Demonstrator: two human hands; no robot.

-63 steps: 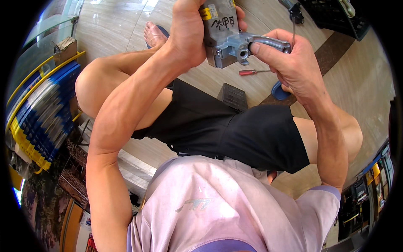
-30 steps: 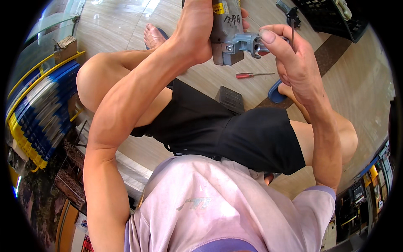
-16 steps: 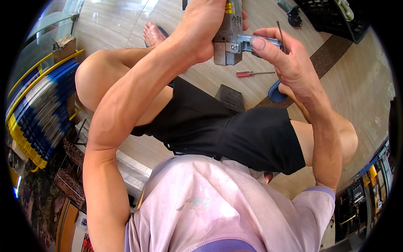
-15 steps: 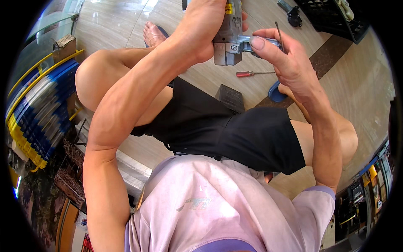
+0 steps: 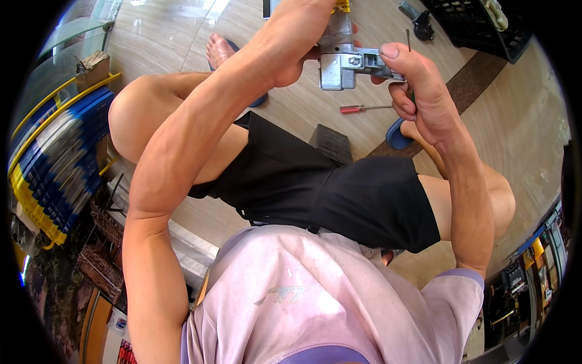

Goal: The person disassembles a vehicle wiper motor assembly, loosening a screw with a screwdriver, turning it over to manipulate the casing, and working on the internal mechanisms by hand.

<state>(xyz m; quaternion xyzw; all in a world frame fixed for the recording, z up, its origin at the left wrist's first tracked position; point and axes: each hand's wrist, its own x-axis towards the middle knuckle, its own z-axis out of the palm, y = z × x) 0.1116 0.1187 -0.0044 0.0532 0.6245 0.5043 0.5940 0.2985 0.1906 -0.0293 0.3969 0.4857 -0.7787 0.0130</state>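
Note:
A grey metal mechanism [image 5: 337,37] with a yellow label is held up at the top of the view. Its lower end carries a squared metal block [image 5: 337,71], and a metal side piece [image 5: 373,60] sticks out to the right. My left hand [image 5: 305,27] grips the body from the left, with fingertips showing at its far side; the top edge cuts off part of the hand. My right hand [image 5: 427,91] pinches the side piece's end, thumb on top. A thin screwdriver [image 5: 408,40] also sits in that hand, its shaft upward and a bit of green handle between the curled fingers.
On the tiled floor lie a red-handled screwdriver [image 5: 357,109], a black box [image 5: 331,143] and a grey-and-black tool part [image 5: 419,23]. A black crate [image 5: 485,33] stands at the far right. A yellow-framed rack [image 5: 60,151] is at my left, near my knee.
The metal mechanism has turned and shifted slightly right, showing more of its block and side piece. My right thumb has moved up and right, and the fingers have curled around the screwdriver.

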